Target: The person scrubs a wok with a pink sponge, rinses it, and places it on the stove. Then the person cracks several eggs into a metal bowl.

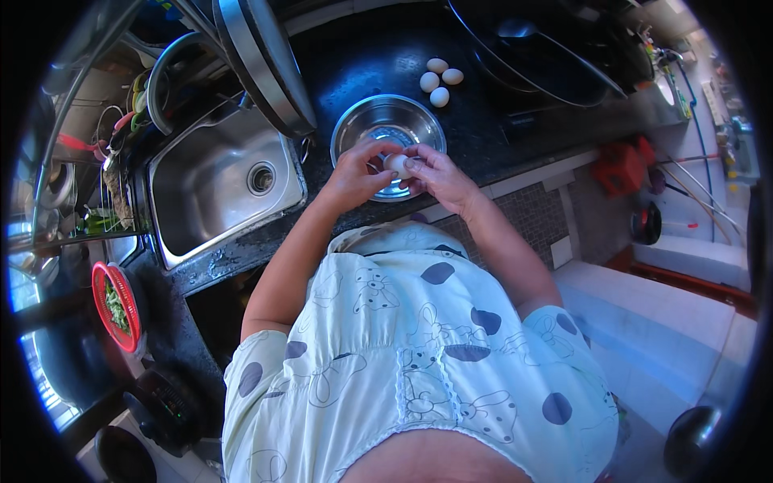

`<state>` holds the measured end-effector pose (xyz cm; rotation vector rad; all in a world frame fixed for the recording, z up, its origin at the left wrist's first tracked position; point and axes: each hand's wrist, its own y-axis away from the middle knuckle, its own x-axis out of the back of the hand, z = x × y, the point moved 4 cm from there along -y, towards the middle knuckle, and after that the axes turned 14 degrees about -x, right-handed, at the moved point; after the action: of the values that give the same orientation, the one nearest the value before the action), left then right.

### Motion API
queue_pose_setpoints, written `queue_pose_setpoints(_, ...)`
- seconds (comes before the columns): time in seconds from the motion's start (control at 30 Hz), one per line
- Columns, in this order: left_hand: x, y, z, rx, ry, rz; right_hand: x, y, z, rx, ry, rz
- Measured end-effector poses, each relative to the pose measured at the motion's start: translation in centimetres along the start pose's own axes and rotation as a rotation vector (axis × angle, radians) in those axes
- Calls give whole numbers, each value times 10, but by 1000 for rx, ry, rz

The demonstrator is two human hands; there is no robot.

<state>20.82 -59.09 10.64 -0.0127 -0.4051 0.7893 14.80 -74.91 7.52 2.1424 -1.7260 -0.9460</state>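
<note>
A pale egg (397, 165) is pinched between the fingertips of my left hand (356, 173) and my right hand (439, 179). Both hands hold it over the near part of a round stainless-steel bowl (386, 107). The bowl stands on the dark countertop (362, 66); its near side is partly covered by my hands. Whether the shell is cracked I cannot tell. Several whole eggs (439, 96) lie grouped on the countertop, just beyond the bowl to the right.
Left of the bowl is a stainless-steel sink (211, 181). A large round metal lid or pan (266, 66) stands tilted behind it. At the upper right sits a wok (501, 66) with a metal ladle (561, 51). A red plastic basket (134, 302) holds leafy greens at far left.
</note>
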Motion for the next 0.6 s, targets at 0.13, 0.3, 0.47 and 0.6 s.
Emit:
queue_pose_setpoints(0.13, -1, 1, -20, 45, 9, 68, -1, -9, 0, 96, 74, -1)
queue_pose_setpoints(0.3, -5, 1, -31, 169, 120, 85, -1, -14, -2, 28, 180, 62)
queue_pose_setpoints(0.47, -3, 1, -33, 161, 117, 121, -4, -18, -6, 40, 238, 97)
queue_pose_setpoints(0.6, 0, -1, -32, 184, 9, 146, 0, -22, -6, 291, 551, 292)
